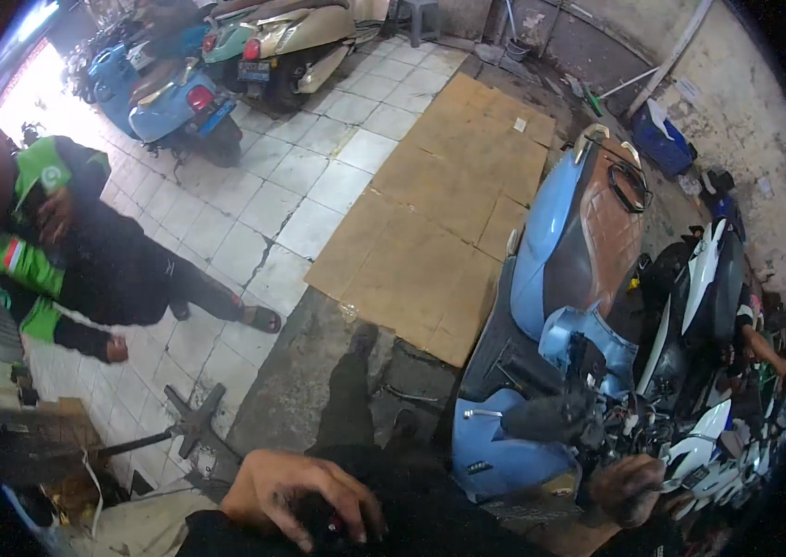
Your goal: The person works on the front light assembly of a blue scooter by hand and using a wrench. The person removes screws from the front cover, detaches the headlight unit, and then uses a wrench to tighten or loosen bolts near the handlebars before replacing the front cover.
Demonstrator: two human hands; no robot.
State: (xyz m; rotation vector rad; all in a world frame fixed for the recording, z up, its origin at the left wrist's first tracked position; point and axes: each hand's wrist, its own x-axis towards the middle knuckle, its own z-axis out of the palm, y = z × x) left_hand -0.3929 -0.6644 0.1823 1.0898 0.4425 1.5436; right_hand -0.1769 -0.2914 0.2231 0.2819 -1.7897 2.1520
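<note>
My left hand [305, 492] is low in the picture, in front of my dark clothing. Its fingers curl over a small dark object [330, 525] with a red spot, whose kind I cannot make out. To the right, my right hand [630, 489] is closed beside the handlebar area of a light blue scooter [541, 251]; whatever it may hold is hidden. The scooter has a brown quilted seat [618, 223] with a black cable lying on it. Its front panel [509, 455] is nearest to me, and dark parts and wiring show around the bars.
Flattened cardboard [421, 223] covers the floor ahead. At the left, a person in a green and black jacket [59, 223] sits near a star-shaped stand base [196, 422]. Parked scooters [282, 46] stand at the back. More motorbikes [704, 288] and another person's arm [764, 351] are at right.
</note>
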